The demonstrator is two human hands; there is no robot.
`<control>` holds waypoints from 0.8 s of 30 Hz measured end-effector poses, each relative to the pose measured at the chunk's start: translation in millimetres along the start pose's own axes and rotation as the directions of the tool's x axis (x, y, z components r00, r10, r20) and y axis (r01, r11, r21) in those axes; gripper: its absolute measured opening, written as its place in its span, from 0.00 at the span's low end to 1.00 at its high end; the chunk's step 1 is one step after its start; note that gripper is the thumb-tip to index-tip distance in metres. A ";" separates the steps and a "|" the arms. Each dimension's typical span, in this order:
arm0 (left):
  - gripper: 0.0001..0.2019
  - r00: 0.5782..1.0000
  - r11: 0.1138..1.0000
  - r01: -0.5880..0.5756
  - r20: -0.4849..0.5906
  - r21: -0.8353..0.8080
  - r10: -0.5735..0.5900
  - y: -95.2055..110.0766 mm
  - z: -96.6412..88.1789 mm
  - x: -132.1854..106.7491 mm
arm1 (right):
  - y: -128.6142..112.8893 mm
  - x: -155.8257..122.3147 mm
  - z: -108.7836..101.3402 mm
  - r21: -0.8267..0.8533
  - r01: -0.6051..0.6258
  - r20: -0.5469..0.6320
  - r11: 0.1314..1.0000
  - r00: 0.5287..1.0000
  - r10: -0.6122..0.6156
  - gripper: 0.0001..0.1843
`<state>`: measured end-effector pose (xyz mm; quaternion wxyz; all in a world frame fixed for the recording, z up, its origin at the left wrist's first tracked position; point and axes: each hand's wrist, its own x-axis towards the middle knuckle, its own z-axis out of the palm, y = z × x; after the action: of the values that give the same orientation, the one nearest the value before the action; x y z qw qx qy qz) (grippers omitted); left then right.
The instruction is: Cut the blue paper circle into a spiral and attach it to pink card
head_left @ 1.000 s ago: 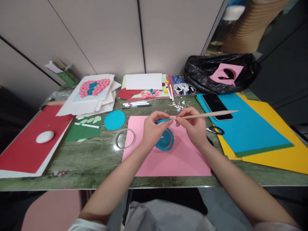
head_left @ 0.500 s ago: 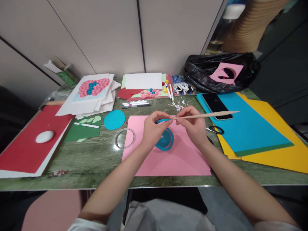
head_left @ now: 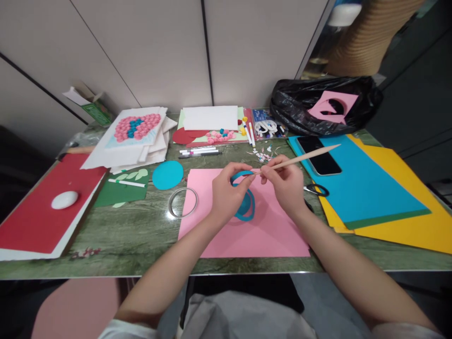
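Observation:
My left hand (head_left: 228, 190) pinches one end of a curled blue paper strip (head_left: 251, 212) between thumb and fingers. The strip loops down in a spiral over the pink paper (head_left: 268, 235). In my right hand (head_left: 285, 181) is a pale wooden stick (head_left: 310, 154), held close to its thin end, while its tapered far end points up and right. Both hands' fingertips meet where the stick's thin end touches the strip; the exact contact is hidden by the fingers. A silver tape-like ring (head_left: 182, 203) lies left of my left hand, overlapping the pink sheet's edge.
A blue paper disc (head_left: 168, 174) and green paper (head_left: 122, 190) lie to the left. Scissors (head_left: 317, 189) rest right of the pink sheet, beside blue paper (head_left: 374, 188) carrying a phone (head_left: 319, 156). Several pens (head_left: 199, 151) lie behind. A black plastic bag (head_left: 293, 106) stands back right.
The stick's far end has swung upward and a little left as my right fingers turned. The blue strip's upper loop shows more openly beside my left fingers.

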<state>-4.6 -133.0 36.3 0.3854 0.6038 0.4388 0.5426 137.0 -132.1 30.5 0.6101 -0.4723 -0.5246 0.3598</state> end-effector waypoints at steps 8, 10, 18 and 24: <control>0.08 1.000 1.000 0.005 0.001 -0.008 -0.005 -1.4 3.9 -3.7 | 1.6 -1.1 1.6 -0.017 0.042 -0.057 0.999 0.997 -0.043 0.10; 0.09 1.000 1.000 0.009 0.006 -0.001 -0.009 -1.1 3.9 -3.7 | 2.0 -1.6 2.1 -0.027 0.049 -0.065 0.998 0.997 -0.051 0.10; 0.09 1.000 1.000 0.016 -0.014 0.022 -0.016 -2.2 4.5 -3.6 | 0.7 -2.4 3.3 -0.076 0.089 -0.076 0.993 0.993 -0.095 0.12; 0.08 1.000 0.997 -0.022 0.002 0.068 0.022 -3.9 4.8 -5.9 | 1.5 -2.5 1.9 -0.119 0.095 -0.096 0.988 0.990 -0.107 0.14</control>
<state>-0.5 -137.3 30.2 0.3590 0.6216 0.4500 0.5312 134.8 -133.7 28.3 0.6256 -0.4969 -0.5357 0.2732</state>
